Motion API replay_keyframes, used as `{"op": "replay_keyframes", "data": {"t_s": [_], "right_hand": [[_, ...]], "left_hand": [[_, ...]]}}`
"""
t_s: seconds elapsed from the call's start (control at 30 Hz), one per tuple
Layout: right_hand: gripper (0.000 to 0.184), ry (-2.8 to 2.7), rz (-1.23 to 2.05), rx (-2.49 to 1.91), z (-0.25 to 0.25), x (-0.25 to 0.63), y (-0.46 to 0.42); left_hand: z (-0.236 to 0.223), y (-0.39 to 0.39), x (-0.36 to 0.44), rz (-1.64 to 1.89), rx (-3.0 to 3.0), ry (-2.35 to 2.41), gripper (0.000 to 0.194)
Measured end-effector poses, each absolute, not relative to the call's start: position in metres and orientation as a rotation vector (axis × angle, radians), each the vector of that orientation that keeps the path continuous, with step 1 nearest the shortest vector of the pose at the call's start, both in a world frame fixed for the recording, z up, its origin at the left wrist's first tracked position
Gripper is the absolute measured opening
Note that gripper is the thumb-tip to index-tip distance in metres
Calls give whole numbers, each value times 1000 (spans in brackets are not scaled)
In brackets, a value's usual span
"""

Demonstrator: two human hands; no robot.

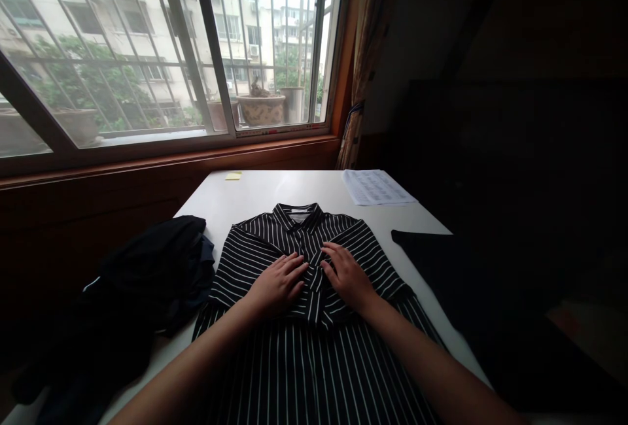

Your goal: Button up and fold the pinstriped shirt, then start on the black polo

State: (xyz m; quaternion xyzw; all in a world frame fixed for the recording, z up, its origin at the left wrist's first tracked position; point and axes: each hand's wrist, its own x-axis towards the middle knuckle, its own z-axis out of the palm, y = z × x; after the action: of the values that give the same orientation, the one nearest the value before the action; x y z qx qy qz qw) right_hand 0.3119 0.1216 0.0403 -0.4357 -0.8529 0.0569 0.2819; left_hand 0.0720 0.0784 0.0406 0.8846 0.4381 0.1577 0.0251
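A black shirt with white stripes (314, 366) lies spread on the white table (275, 188), its collar at the far end. Both sleeves are folded inward across the chest, their cuffs meeting near the middle. My left hand (279, 281) rests flat on the left sleeve, fingers stretched toward the centre. On the right sleeve lies my right hand (346, 273), its fingers spread and touching the cloth close to the button line. The shirt's lower hem runs out of view at the bottom.
A heap of dark clothing (152, 274) sits on the table's left side. Dark cloth (426, 261) covers part of the right edge. Printed sheets (375, 187) and a yellow sticky note (233, 176) lie at the far end, below a barred window (265, 39).
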Motion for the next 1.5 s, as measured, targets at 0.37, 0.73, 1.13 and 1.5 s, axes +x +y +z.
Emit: {"op": "replay_keyframes", "data": {"t_s": [0.37, 0.73, 1.13, 1.5], "right_hand": [[55, -2582, 150, -1209, 38, 317, 121], [68, -2616, 173, -1335, 39, 320, 121], [69, -2620, 154, -1344, 31, 321, 124], [69, -2626, 186, -1353, 35, 321, 123]], "left_hand": [[42, 79, 59, 350, 2707, 1425, 53], [31, 105, -1, 169, 2345, 2063, 59], [40, 136, -34, 101, 2076, 2340, 68], [38, 194, 29, 147, 2366, 2003, 57]]}}
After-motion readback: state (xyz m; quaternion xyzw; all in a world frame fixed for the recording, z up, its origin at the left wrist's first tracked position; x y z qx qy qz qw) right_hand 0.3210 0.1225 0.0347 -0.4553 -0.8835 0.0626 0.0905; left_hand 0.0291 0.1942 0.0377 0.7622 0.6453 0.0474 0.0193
